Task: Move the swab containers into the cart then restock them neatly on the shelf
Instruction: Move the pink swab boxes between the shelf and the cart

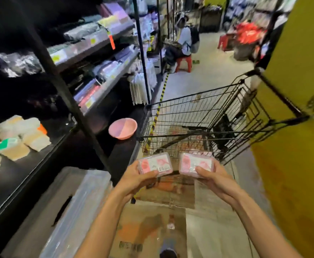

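The left hand grips 1 pink swab container and the right hand grips another container, fingers curled round each. Both are held side by side just above the near end of the wire cart, right of the dark shelf.

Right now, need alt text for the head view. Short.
Two hands each hold a pink swab container, left hand on the left container, right hand on the right container, above the near end of a black wire cart. Dark store shelves run along the left.
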Action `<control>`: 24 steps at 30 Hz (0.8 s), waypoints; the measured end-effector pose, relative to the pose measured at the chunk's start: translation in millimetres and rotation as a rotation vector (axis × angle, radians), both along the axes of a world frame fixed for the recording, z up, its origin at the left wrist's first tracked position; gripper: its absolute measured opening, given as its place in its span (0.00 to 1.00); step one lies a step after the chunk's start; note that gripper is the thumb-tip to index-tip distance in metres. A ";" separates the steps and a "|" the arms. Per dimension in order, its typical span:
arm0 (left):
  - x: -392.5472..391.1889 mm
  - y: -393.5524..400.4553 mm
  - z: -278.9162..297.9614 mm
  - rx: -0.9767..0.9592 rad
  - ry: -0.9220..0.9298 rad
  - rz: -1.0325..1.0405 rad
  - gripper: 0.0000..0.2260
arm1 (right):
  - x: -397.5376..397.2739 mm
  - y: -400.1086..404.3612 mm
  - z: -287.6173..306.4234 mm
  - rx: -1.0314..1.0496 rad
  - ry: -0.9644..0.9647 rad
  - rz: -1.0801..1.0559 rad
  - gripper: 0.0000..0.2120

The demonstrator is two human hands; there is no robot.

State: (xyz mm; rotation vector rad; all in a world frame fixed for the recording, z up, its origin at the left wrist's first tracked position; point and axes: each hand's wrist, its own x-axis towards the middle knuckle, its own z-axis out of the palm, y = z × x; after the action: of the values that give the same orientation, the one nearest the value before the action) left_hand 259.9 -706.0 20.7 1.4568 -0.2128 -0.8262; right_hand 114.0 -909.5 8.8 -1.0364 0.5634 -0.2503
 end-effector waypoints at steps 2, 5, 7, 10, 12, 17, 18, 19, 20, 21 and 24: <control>14.6 -34.4 -1.6 0.007 -0.013 -0.045 0.19 | 3.0 -28.6 -4.2 0.003 -0.041 -0.034 0.29; 43.2 -86.1 -3.5 -0.006 -0.002 -0.114 0.21 | 16.8 -72.7 -10.8 0.010 -0.081 -0.091 0.28; 67.3 -120.5 -5.4 -0.019 0.020 -0.157 0.22 | 31.1 -102.5 -12.7 0.001 -0.086 -0.131 0.24; 106.6 -170.0 -1.5 0.001 0.047 -0.176 0.25 | 59.7 -145.7 -9.7 -0.029 -0.055 -0.184 0.20; 131.7 -199.8 2.1 0.021 0.063 -0.211 0.27 | 79.8 -171.4 -7.4 -0.073 0.011 -0.231 0.23; 179.0 -264.3 1.5 0.011 0.108 -0.250 0.22 | 121.3 -230.0 -3.7 -0.217 0.159 -0.296 0.27; 185.5 -274.4 -1.9 0.011 0.120 -0.253 0.21 | 127.4 -239.6 -4.8 -0.226 0.177 -0.302 0.26; 191.8 -283.8 -5.7 0.013 0.141 -0.249 0.20 | 133.3 -248.4 -6.1 -0.233 0.196 -0.308 0.25; 198.3 -292.7 -10.1 0.017 0.165 -0.240 0.19 | 139.4 -257.0 -7.8 -0.243 0.215 -0.313 0.25; 205.0 -301.7 -14.7 0.023 0.183 -0.227 0.18 | 145.4 -266.5 -10.0 -0.258 0.234 -0.316 0.25; 224.5 -330.7 -30.6 0.050 0.199 -0.210 0.15 | 164.1 -297.5 -20.9 -0.286 0.285 -0.314 0.26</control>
State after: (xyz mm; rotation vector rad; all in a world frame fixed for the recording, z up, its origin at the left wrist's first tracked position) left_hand 484.4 -1036.7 -9.9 1.4033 -0.1984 -1.1477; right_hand 278.1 -1207.0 -12.2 -1.2690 0.9716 -0.4747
